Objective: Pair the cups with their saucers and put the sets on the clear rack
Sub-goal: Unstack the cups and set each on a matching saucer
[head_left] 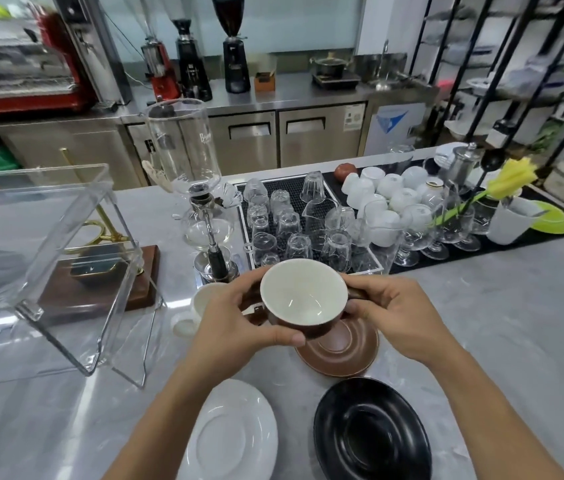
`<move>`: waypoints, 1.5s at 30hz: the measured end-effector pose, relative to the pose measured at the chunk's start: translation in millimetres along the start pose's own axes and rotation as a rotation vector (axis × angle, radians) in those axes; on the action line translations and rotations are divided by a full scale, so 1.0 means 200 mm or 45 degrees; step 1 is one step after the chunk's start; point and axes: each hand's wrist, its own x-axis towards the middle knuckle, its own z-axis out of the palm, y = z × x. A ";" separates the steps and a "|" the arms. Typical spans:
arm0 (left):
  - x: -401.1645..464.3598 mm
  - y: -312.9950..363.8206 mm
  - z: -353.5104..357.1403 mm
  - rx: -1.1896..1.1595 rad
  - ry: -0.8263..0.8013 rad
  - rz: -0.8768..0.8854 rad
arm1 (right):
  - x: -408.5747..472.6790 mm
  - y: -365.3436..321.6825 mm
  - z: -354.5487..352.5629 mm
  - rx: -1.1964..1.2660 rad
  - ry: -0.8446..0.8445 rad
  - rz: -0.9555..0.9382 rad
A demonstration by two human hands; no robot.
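Nearest lie a white saucer (235, 431) and black saucer (370, 431) on the counter (498, 323). Both hands, left hand (235, 323) and right hand (394, 317), clasp the brown cup (303, 299), tilted just above-left of its brown saucer (339, 348); the clear rack (41, 258) stands leftward, nearer the left hand.

We cannot see the far edge of the brown saucer (339, 348), hidden behind the brown cup (303, 297). Our left hand (235, 318) covers most of the white cup (200, 299). The white saucer (235, 434) and black saucer (370, 431) run off the bottom edge. The clear rack (44, 251) is cut off at the left.
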 end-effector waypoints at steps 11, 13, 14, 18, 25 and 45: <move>0.16 -0.13 0.24 0.021 -0.135 -0.034 | -0.02 0.20 -0.18 0.013 0.226 0.100; 0.18 -0.17 0.26 -0.006 -0.159 -0.081 | -0.02 0.25 -0.20 0.010 0.245 0.132; 0.19 -0.20 0.27 -0.033 -0.173 -0.114 | -0.02 0.27 -0.20 0.007 0.256 0.151; 0.20 -0.26 0.31 -0.138 -0.194 -0.232 | 0.00 0.37 -0.22 -0.001 0.283 0.237; 0.20 -0.36 0.37 -0.191 -0.190 -0.320 | 0.04 0.48 -0.23 -0.040 0.285 0.339; 0.20 -0.39 0.35 -0.173 -0.208 -0.331 | 0.04 0.54 -0.21 -0.039 0.248 0.368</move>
